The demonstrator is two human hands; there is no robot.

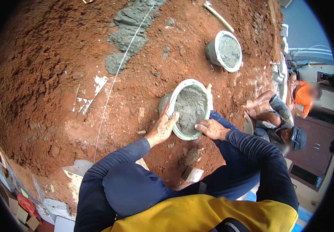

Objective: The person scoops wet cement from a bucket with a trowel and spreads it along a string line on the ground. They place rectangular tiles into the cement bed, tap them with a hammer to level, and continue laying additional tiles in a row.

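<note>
with your left hand (162, 127) clasping the rim of the green mortar bucket (189, 109) on the red soil (51, 77) before your knees and your right hand (212, 129) resting flat on its near rim, fingers unclenched, the bucket-gripping step appears underway, and lifting likely calls for a firm right-hand grip.

- Building site, masonry or floor-laying work, partly outdoors on raw ground.
- Loose red-brown earth fill (47, 77) covers most of the view, uneven and clumpy.
- Strip of wet grey mortar (126, 36) laid on the soil, with a taut thin white guide string (115, 79) running along it.
- Two round pale-rimmed buckets of grey cement mix: near one (190, 109), far one (225, 51).
- Broken pale tile or block pieces (192, 174) lie at the fill's edge.
- Wooden tool handle (218, 15) lies on the soil.
- Another worker in a dark cap (286, 133) crouches beside the fill.
- Brown cabinet (315, 149) and blue wall (304, 27) at right suggest a house under renovation.
</note>
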